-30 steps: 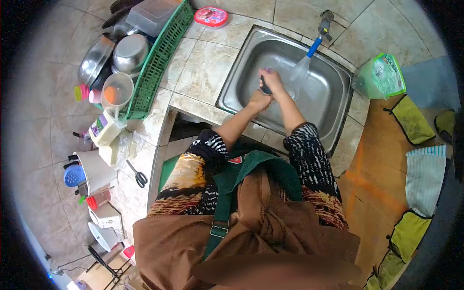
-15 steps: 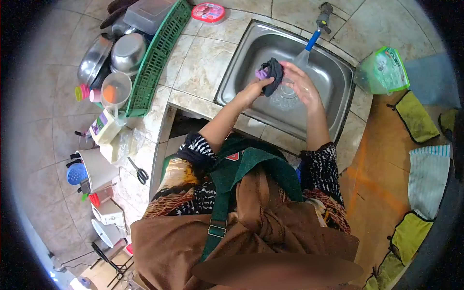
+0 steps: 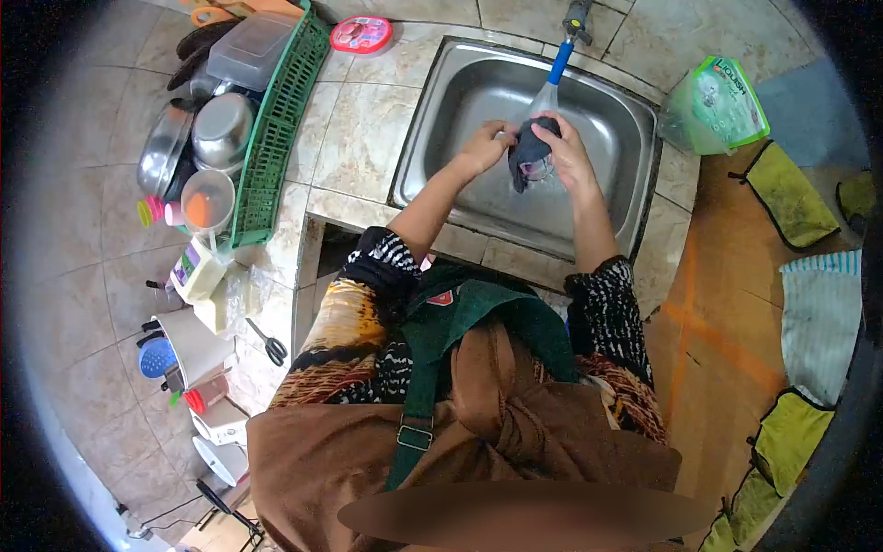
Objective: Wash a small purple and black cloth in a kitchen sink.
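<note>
Over the steel sink, both hands are at a wet, dark grey cloth. My right hand grips its upper right side, the thumb lying on top. At its left edge, the fingers of my left hand are pinched together on the cloth. A small purple patch shows low on the cloth; whether it is a separate piece I cannot tell. From the tap, through a blue nozzle, water runs down onto the cloth and into the sink.
Left of the sink stands a green dish rack with metal bowls. Scissors lie on the counter nearer me. A red soap box sits at the back. A green-and-clear plastic pouch is at the sink's right corner.
The cloth has passed from my left hand to mainly my right, which has closed on it under the water. My left hand has shifted slightly left. The view has turned a little.
</note>
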A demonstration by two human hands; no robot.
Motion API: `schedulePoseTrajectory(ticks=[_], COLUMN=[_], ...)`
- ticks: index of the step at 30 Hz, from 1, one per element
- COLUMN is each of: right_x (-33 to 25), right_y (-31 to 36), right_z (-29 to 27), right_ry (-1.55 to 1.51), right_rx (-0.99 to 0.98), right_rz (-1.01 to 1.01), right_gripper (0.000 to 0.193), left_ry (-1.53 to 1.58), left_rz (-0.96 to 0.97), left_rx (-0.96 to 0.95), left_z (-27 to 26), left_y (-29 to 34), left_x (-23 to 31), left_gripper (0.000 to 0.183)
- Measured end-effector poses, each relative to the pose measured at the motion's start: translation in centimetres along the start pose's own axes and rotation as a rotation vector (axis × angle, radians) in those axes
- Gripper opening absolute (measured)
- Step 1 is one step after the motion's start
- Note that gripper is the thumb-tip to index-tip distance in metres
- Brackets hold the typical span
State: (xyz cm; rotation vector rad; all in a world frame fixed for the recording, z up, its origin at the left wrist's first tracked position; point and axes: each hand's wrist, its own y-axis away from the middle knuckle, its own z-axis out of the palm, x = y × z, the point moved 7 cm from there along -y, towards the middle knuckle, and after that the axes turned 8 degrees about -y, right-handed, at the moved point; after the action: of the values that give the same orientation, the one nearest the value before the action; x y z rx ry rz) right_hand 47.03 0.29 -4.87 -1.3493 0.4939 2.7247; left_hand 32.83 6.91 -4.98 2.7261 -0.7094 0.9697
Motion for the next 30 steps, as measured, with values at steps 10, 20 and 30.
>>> schedulePoseTrajectory(ticks=[10, 20, 30], right_x=[0.0, -2.1, -3.2], right_y=[-1.7, -3.8, -1.6], right_z=[0.8, -0.5, -2.3], right_ry=[0.445, 0.830, 0.411], right_rx=[-0.151, 0.227, 0.334], right_rz=[-0.158, -0.064, -0.194], right_gripper=[0.033, 0.054, 0.039], left_ry=[0.828, 0.719, 1.491], left_rz=[-0.299, -0.347, -0.967], left_rx=[-0.302, 0.031, -0.856], left_z=[0.7, -2.0, 5.2], left_y=[-2.1, -1.3, 5.9], left_x=[0.1, -4.8, 2.6], left_gripper=[0.012, 0.019, 0.088])
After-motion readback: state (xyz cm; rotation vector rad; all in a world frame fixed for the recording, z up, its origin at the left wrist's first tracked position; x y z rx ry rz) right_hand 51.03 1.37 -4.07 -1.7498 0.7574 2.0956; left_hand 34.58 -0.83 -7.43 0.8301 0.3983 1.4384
